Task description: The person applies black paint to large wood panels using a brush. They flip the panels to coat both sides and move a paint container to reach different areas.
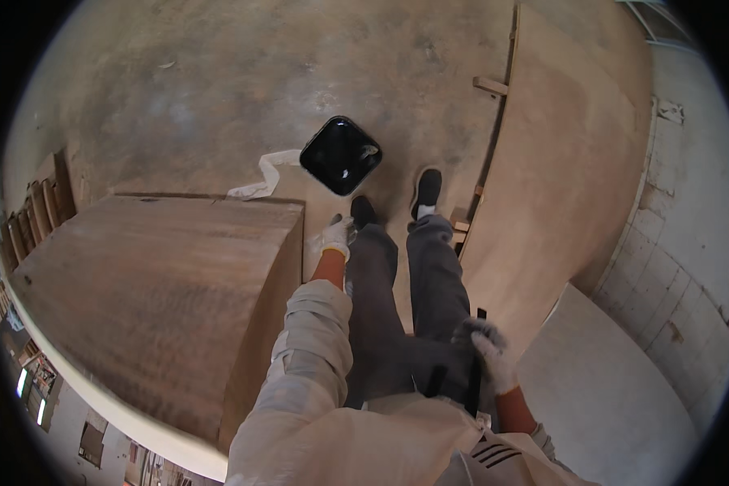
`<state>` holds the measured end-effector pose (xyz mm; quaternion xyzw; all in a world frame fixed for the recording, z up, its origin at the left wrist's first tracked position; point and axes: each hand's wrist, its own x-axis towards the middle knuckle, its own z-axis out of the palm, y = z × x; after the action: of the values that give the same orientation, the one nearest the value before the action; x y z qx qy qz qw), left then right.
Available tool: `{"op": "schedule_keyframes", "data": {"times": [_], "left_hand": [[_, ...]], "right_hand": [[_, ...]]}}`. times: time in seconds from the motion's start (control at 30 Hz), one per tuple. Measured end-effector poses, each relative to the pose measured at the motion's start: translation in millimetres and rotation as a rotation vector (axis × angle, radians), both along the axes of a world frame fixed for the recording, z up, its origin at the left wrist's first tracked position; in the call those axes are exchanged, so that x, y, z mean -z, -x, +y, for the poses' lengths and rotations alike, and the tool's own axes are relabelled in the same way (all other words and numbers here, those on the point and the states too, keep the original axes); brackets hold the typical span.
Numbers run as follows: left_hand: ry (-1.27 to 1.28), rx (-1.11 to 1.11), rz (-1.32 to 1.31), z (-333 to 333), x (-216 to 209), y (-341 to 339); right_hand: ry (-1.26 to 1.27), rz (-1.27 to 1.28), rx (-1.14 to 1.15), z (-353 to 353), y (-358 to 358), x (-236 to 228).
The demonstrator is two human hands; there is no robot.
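My left hand (338, 237), in a whitish glove with darkened fingertips, hangs beside the right edge of a big wooden panel stack (162, 275). Its fingers look extended, and nothing shows in them. By my right hip, my gloved right hand (492, 353) has its fingers curled at a narrow black strip (474, 381). The strip sticks out above and below the fingers; its kind I cannot make out. Just ahead of my feet sits a black square tub (340, 155) with rounded corners, holding something dark and glossy.
A crumpled white strip (263, 176) lies on the stained concrete floor (211, 105) beside the tub. Along my right runs a long wooden panel (559, 138) with small wood blocks (490, 86) under its edge. A pale sheet (607, 389) stands near the wall at lower right. Upright boards (36, 211) are at far left.
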<state>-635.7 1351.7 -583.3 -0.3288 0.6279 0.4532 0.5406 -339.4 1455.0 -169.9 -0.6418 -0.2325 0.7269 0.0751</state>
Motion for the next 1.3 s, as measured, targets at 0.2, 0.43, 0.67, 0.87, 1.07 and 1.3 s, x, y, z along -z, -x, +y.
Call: {"op": "schedule_keyframes", "data": {"times": [0.2,0.43,0.67,0.87,1.07,1.3], "left_hand": [[-0.019,-0.243,0.027,23,92,9],[-0.225,-0.218,-0.116,22,117,27],[-0.175,-0.287,-0.08,56,97,21],[-0.132,-0.345,-0.015,117,8,35],[-0.337,-0.425,-0.022,171,-137,66],[-0.579,-0.638,0.12,246,-282,143]], "right_hand": [[0.139,-0.012,-0.08,68,38,61],[0.176,-0.096,-0.235,122,49,102],[0.156,-0.052,-0.385,172,69,112],[0.119,0.03,-0.435,221,92,74],[0.022,0.078,-0.456,272,102,18],[-0.261,0.101,-0.57,378,185,-47]]}}
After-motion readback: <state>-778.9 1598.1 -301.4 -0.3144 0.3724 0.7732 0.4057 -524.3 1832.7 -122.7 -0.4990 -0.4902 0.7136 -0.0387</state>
